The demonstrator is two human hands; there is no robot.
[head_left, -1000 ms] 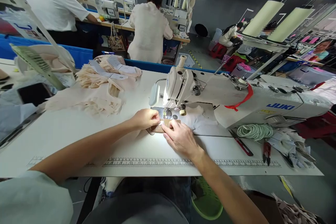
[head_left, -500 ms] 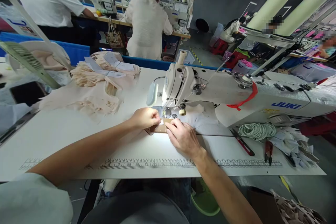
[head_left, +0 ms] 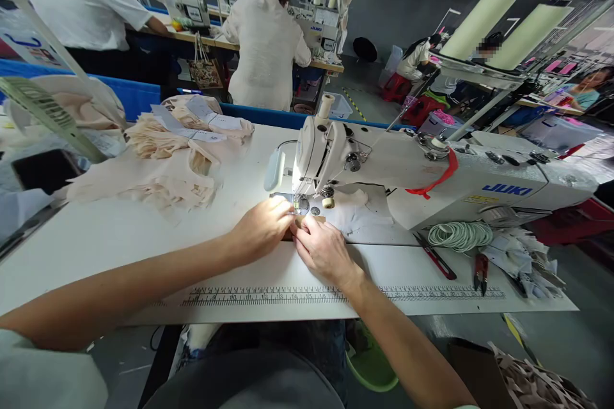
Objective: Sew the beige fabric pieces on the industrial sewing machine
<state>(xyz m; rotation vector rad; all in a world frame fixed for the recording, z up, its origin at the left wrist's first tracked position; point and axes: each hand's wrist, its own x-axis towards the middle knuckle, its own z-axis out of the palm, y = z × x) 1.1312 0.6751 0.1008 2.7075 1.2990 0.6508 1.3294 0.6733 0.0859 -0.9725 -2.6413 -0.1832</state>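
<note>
A white sewing machine stands on the table, its small lamp lighting the needle area. Just in front of the presser foot, my left hand is closed with its fingertips pinched together; what they hold is too small and hidden to name. Right beside it, my right hand is closed too, its fingertips meeting those of the left. Under and between the fingers shows a small tan-brown flat piece, mostly covered by both hands. Pale fabric lies behind, beneath the machine arm.
Stacked beige cut fabric pieces lie at the left. Red-handled thread snips, a red cutter, a pale cord coil and fabric scraps sit at the right. A printed ruler runs along the front edge. Other people sit beyond.
My left hand has rolled over and moved in closer to my right hand, covering the white bit and much of the brown piece seen before. The whole view has shifted slightly.
</note>
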